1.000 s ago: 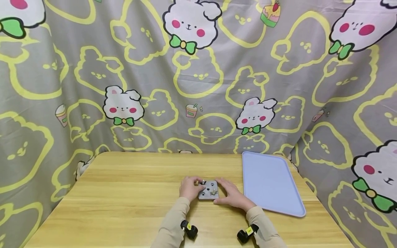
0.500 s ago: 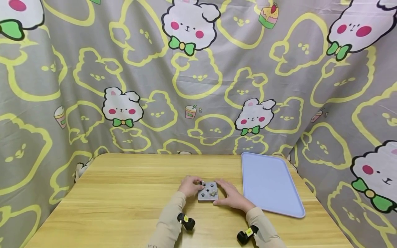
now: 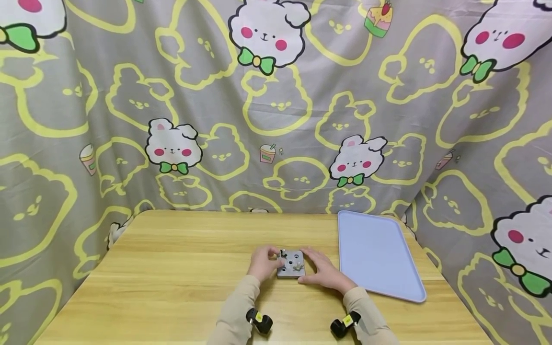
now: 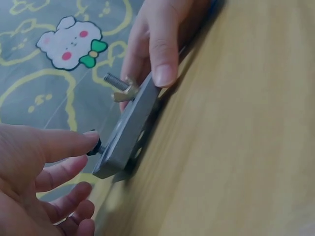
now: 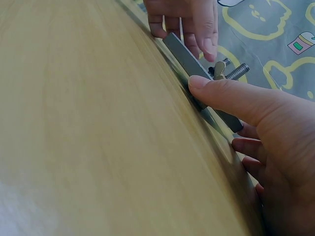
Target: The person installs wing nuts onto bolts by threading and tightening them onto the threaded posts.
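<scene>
A grey metal plate (image 3: pixel 293 270) with several round holes is on the table in front of me. On its far left corner a black nut (image 4: pixel 95 149) sits on a bolt. My left hand (image 3: pixel 261 264) has its thumb on this nut, its forefinger close by, and its other fingers loosely curled. My right hand (image 3: pixel 324 273) grips the plate's right side, thumb at the near edge and fingers at the far side. A brass wing nut (image 5: pixel 220 70) sits on a second threaded bolt (image 5: pixel 238 72) at the plate's right part. The plate's underside is mostly hidden.
A pale blue tray (image 3: pixel 375 254) lies on the right of the wooden table (image 3: pixel 172 268), close to my right hand. A patterned curtain (image 3: pixel 224 105) hangs behind the table and along its sides. Each wrist wears a black camera (image 3: pixel 259 321).
The left forefinger has drawn back slightly from the bolt, leaving more of the black nut in sight. The right hand keeps its grip and the plate has barely moved.
</scene>
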{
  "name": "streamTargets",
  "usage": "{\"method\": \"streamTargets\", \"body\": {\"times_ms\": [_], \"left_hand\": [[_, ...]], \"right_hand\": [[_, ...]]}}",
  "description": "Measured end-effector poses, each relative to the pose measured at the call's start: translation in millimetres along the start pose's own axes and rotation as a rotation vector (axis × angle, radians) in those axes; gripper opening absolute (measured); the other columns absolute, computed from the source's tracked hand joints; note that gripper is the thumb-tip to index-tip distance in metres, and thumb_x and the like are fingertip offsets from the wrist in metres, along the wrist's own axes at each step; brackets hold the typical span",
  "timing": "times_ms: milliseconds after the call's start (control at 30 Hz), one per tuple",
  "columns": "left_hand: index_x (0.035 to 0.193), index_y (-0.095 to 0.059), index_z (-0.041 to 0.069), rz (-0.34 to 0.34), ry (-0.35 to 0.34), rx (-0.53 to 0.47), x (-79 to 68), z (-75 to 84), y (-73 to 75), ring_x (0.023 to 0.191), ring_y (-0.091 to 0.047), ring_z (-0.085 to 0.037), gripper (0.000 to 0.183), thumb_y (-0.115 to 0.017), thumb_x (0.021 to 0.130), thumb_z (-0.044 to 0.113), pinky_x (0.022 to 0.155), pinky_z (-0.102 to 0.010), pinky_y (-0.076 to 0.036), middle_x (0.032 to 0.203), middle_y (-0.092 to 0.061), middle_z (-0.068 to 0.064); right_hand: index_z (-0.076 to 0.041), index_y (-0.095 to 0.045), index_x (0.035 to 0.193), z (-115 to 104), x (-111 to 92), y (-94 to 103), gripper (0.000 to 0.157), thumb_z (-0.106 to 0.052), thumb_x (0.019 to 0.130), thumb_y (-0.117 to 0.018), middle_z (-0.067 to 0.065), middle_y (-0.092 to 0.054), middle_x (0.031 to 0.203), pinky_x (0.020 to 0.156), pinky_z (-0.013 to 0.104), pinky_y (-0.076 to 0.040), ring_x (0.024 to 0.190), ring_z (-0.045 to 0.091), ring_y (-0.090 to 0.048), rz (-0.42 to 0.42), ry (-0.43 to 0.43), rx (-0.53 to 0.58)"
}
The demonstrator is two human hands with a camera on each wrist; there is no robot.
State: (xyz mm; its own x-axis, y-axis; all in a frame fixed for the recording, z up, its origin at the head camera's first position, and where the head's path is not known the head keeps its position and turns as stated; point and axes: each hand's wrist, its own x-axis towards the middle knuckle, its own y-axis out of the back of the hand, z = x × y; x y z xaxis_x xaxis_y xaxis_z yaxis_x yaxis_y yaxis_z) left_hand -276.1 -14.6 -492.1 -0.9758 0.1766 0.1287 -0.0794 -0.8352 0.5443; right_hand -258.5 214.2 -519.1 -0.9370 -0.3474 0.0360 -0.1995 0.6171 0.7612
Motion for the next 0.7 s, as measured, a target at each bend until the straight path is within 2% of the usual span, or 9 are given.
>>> {"method": "streamTargets", "body": {"times_ms": [167, 367, 533, 700], "left_hand": [[0.099, -0.071, 0.004, 0.026, 0.016, 0.037, -2.3, 3.9, -3.5, 0.097, -0.058, -0.029, 0.024, -0.079, 0.077, 0.012, 0.085, -0.044, -0.048, 0.103, -0.065, -0.017], [0.098, -0.072, 0.010, 0.038, 0.039, 0.064, -0.9, 4.6, -6.6, 0.095, -0.054, -0.026, 0.023, -0.080, 0.077, 0.015, 0.081, -0.040, -0.044, 0.101, -0.063, -0.014], [0.095, -0.071, 0.012, 0.023, 0.004, 0.103, 3.0, 3.4, -7.0, 0.093, -0.054, -0.023, 0.020, -0.080, 0.078, 0.017, 0.080, -0.039, -0.042, 0.097, -0.064, -0.011], [0.091, -0.072, 0.010, -0.007, -0.060, 0.108, 10.2, 0.1, -5.6, 0.091, -0.057, -0.022, 0.018, -0.081, 0.077, 0.017, 0.082, -0.039, -0.043, 0.095, -0.069, -0.008]], "right_hand": [[-0.012, -0.032, 0.152, 1.3, 0.9, 1.9, 0.094, -0.049, 0.078, -0.076, 0.023, -0.025, 0.158, 0.117, 0.067, -0.010, 0.147, 0.047, -0.017, 0.003, 0.001, -0.011], [-0.010, -0.033, 0.152, 1.5, 2.0, 2.0, 0.093, -0.048, 0.078, -0.076, 0.023, -0.028, 0.157, 0.117, 0.067, -0.012, 0.147, 0.045, -0.019, 0.008, 0.023, -0.014], [-0.008, -0.032, 0.151, 1.1, 1.9, 1.5, 0.093, -0.048, 0.079, -0.076, 0.023, -0.029, 0.157, 0.116, 0.067, -0.013, 0.147, 0.044, -0.020, 0.005, 0.037, -0.014], [-0.008, -0.032, 0.151, 3.0, 1.8, -0.5, 0.094, -0.049, 0.079, -0.075, 0.023, -0.030, 0.156, 0.115, 0.068, -0.014, 0.146, 0.045, -0.022, 0.006, 0.050, -0.026]]}}
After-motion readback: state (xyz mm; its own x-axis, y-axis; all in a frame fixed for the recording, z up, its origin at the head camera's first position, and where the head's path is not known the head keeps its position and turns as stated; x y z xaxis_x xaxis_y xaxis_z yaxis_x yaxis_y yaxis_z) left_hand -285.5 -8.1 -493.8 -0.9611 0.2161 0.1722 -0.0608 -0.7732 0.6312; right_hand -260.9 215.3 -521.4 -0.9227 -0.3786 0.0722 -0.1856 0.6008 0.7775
